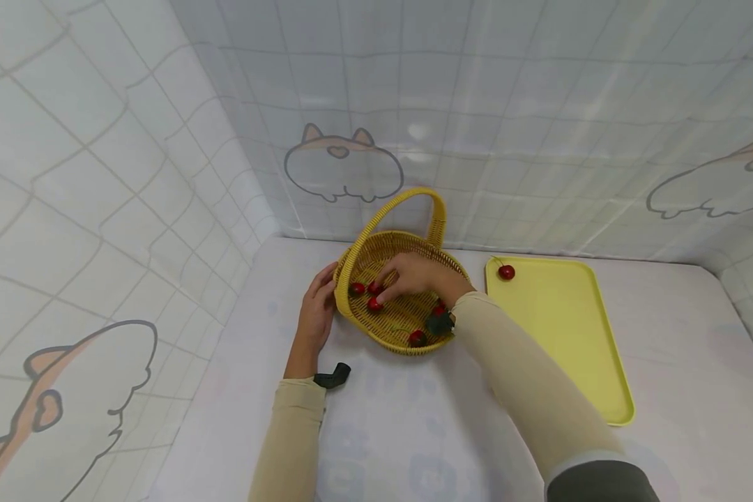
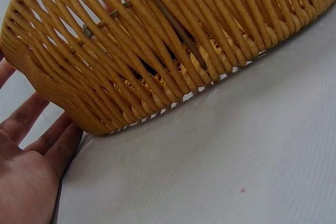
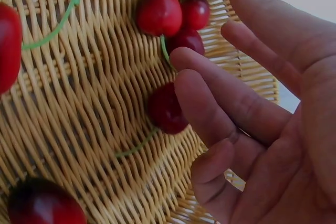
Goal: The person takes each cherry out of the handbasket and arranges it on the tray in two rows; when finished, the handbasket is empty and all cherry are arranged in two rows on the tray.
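A yellow wicker basket [image 1: 404, 315] with an arched handle stands on the white table and holds several red cherries [image 1: 374, 305]. My left hand [image 1: 317, 307] rests against the basket's left side, its fingers spread along the woven wall [image 2: 157, 40]. Inside the basket is my right hand [image 1: 412, 273], reaching over the cherries at the left. In the right wrist view its thumb is apart from the fingers, and the fingertips [image 3: 190, 85] are right at a dark red cherry [image 3: 165, 109] with a green stem. Three cherries cluster just beyond it, including a bright one [image 3: 158, 12].
A yellow tray [image 1: 558, 314] lies to the right of the basket, partly behind the right sleeve. One cherry [image 1: 506, 272] with its stem sits at the tray's far left corner. Behind the table hangs a white grid-patterned curtain [image 1: 477, 139].
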The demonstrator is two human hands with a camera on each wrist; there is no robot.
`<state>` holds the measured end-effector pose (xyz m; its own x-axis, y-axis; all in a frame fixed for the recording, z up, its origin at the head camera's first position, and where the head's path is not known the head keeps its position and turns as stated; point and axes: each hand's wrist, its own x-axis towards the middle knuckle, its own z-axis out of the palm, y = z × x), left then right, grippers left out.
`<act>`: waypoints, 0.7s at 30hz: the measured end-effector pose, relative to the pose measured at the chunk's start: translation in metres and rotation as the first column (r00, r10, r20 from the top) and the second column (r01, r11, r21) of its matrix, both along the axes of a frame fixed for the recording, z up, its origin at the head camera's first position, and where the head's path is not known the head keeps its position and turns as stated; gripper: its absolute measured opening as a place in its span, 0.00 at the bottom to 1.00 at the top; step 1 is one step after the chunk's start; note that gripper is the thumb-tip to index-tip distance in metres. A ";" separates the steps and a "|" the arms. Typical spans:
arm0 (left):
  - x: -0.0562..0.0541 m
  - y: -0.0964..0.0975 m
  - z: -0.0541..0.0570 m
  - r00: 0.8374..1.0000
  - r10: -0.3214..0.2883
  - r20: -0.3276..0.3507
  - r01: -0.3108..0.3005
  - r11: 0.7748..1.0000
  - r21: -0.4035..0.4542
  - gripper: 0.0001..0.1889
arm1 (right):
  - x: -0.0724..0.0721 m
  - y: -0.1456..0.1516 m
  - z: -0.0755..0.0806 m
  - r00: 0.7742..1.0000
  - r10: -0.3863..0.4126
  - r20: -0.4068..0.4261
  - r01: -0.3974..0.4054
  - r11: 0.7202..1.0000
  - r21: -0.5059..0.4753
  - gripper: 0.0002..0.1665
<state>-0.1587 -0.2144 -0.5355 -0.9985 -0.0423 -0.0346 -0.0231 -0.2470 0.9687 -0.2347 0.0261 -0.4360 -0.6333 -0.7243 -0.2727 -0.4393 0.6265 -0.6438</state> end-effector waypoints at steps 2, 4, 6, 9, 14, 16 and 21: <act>0.000 0.000 0.000 1.000 0.000 0.002 0.000 1.000 -0.004 0.22 | 0.000 -0.004 -0.002 1.000 0.011 -0.013 -0.011 1.000 0.016 0.24; 0.000 0.000 0.000 1.000 -0.003 0.002 0.003 1.000 -0.004 0.22 | 0.001 -0.007 -0.003 1.000 0.013 -0.004 -0.013 0.999 0.039 0.24; 0.000 0.000 0.000 1.000 -0.005 0.000 0.005 1.000 -0.001 0.22 | 0.002 -0.010 -0.003 1.000 0.017 0.012 -0.018 0.998 0.062 0.25; 0.000 0.000 -0.001 1.000 -0.008 -0.003 0.008 1.000 0.004 0.22 | 0.002 -0.014 -0.004 0.999 0.033 0.020 -0.035 0.995 0.089 0.26; 0.000 -0.001 -0.002 1.000 -0.006 -0.010 0.006 1.000 0.002 0.23 | -0.001 -0.019 -0.012 0.998 0.056 0.008 -0.057 0.993 0.100 0.24; -0.001 -0.001 -0.003 1.000 -0.007 -0.012 0.007 1.000 -0.001 0.23 | -0.002 -0.020 -0.016 0.998 0.055 0.012 -0.056 0.994 0.099 0.23; -0.001 -0.002 -0.003 1.000 -0.017 -0.017 0.017 1.000 0.004 0.23 | -0.001 -0.024 -0.020 0.998 0.042 0.047 -0.046 0.995 0.088 0.19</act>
<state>-0.1592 -0.2163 -0.5388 -0.9995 -0.0248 -0.0180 -0.0113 -0.2503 0.9681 -0.2360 0.0026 -0.4564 -0.5874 -0.7225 -0.3647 -0.4396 0.6632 -0.6058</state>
